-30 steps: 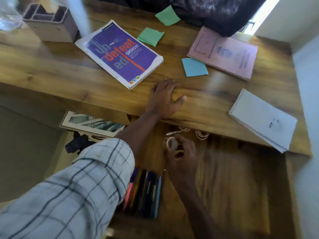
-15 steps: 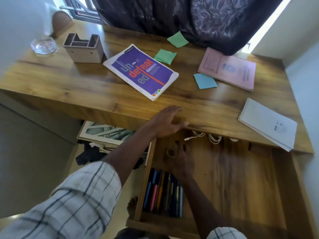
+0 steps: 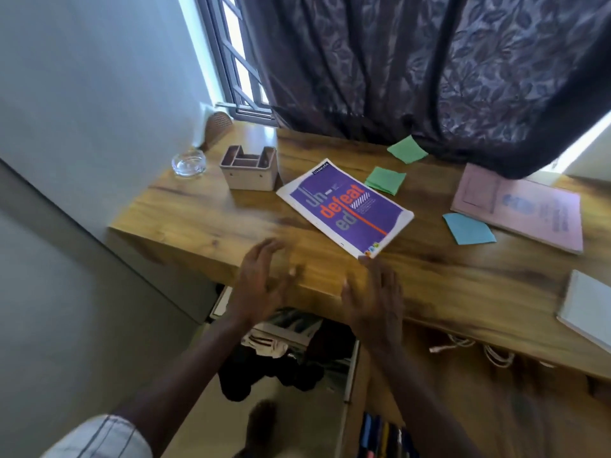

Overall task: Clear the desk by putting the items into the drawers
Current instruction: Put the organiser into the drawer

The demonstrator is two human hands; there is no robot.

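My left hand [image 3: 261, 282] and right hand [image 3: 377, 299] hover over the front edge of the wooden desk [image 3: 205, 219], fingers spread and holding nothing; both are motion-blurred. The right hand's fingertips [image 3: 365, 261] reach the near corner of a purple paperback [image 3: 345, 208] with orange lettering, and I cannot tell whether they touch it.

Below the desk edge, the wooden drawer [image 3: 496, 398] stands open. A row of coloured pens [image 3: 380, 436] lies along its left side, and a coiled white cable [image 3: 463, 343] lies at the back.

A boxy beige desk organizer [image 3: 248, 171] with divided compartments stands at the desk's far left, beside a round clear glass dish [image 3: 189, 163].

Flat on the glossy wood grain lie two green square sticky notes [image 3: 407, 149] [image 3: 385, 180], a blue sticky note [image 3: 469, 228] just beside a pink booklet [image 3: 519, 209], and a white notebook [image 3: 585, 309] at the right edge. A dark leaf-patterned curtain [image 3: 429, 77] hangs behind.
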